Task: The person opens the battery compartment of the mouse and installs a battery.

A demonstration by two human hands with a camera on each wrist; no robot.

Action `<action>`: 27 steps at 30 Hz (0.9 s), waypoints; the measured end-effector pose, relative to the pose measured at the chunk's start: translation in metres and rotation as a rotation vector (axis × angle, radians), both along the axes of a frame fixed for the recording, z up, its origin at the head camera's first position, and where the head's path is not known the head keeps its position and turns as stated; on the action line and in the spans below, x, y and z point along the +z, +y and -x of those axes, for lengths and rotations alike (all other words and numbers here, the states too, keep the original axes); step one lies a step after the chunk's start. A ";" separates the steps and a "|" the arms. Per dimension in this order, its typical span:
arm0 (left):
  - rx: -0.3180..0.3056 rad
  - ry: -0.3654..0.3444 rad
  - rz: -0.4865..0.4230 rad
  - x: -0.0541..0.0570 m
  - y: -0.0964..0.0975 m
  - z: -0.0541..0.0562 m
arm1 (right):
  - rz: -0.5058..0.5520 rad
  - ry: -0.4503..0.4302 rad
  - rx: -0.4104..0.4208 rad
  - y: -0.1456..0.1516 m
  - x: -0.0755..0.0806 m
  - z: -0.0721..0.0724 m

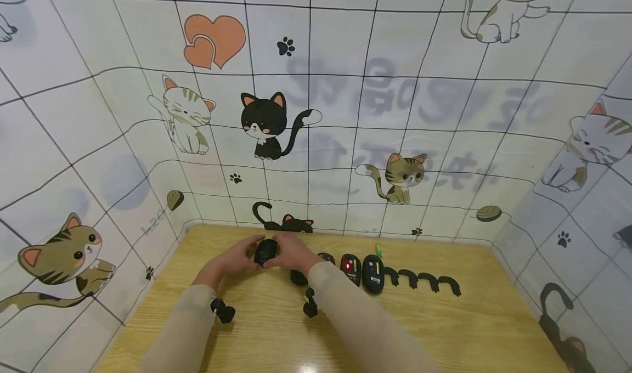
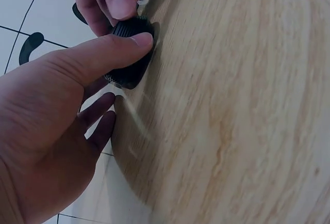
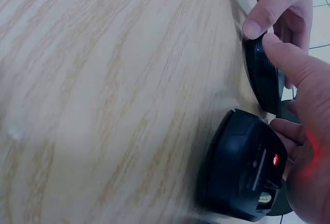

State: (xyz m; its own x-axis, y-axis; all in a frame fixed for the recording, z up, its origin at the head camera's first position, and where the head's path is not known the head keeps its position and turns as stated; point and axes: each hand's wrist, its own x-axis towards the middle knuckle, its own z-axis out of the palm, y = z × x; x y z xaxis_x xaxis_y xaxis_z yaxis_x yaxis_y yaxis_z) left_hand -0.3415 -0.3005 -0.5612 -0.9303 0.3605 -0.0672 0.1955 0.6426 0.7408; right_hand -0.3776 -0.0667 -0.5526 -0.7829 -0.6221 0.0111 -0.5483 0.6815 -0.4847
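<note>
Both hands are on one black computer mouse [image 1: 266, 252] at the back left of the table. My left hand [image 1: 237, 259] grips it from its left side, thumb laid across it in the left wrist view. From the other side my right hand [image 1: 294, 250] pinches the same mouse, its thumb on the ribbed side [image 3: 265, 53] in the right wrist view. Close by my right hand lies another mouse [image 3: 242, 167], underside up, with a red light and an open battery slot. Part of the held mouse is hidden by fingers.
Right of my hands lie a mouse with a red light [image 1: 350, 266] and a larger black mouse [image 1: 373, 274]. A row of several curved black pieces [image 1: 407, 278] continues rightward. A small green stick-like thing [image 1: 378, 250] is behind. A cat-print wall covering [image 1: 336, 197] encloses the wooden table [image 1: 266, 334].
</note>
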 end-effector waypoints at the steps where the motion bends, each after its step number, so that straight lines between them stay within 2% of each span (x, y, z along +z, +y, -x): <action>1: -0.014 0.012 -0.003 -0.001 -0.001 0.001 | -0.002 0.008 0.003 -0.001 -0.001 0.000; 6: -0.039 0.071 0.001 -0.005 -0.002 0.002 | -0.014 0.028 0.001 -0.004 -0.002 0.000; 15: 0.039 0.032 -0.041 -0.006 0.003 -0.001 | -0.002 0.025 0.000 -0.003 0.002 -0.004; 27: 0.091 0.027 -0.025 -0.003 -0.002 -0.003 | 0.030 0.031 0.053 0.002 0.007 -0.003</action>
State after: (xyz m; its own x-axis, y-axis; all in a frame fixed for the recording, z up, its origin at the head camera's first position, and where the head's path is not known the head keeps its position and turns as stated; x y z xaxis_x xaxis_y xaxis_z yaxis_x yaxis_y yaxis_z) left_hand -0.3381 -0.3027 -0.5645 -0.9607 0.2756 -0.0335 0.1574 0.6401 0.7520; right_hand -0.3743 -0.0650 -0.5457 -0.7476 -0.6619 0.0541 -0.5985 0.6362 -0.4869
